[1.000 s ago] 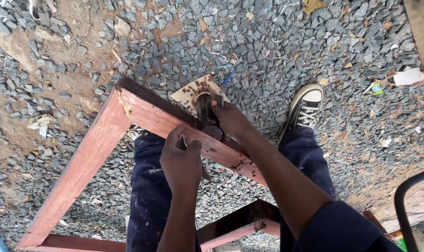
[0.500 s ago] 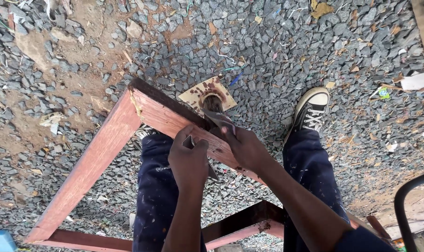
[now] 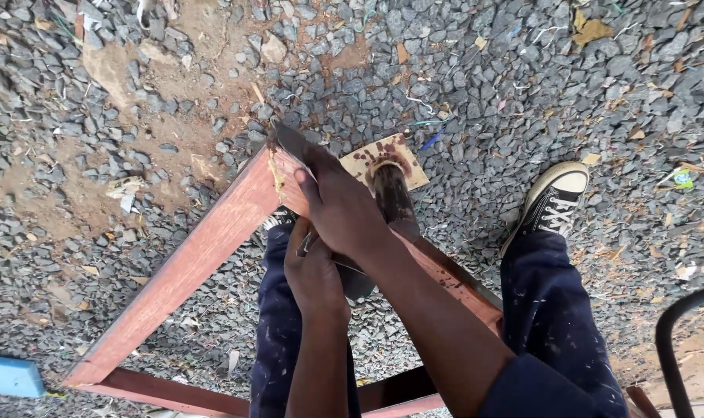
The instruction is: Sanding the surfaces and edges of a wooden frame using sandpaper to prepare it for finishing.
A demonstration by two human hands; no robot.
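Both hands have slid up-frame toward the corner of the red frame [image 3: 205, 248] since a moment ago. Right hand [image 3: 340, 209] presses a flat blade [image 3: 294, 143] along the rail at centre; left hand [image 3: 313, 271] grips its lower end, suggesting scraping has advanced cornerward.

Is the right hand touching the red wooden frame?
Touching. The head view shows the right hand pressed flat on the red wooden frame near its corner.

I cannot identify the tool under the right hand [image 3: 343, 207]; the red wooden frame [image 3: 189, 267] is cut off at bottom edge.
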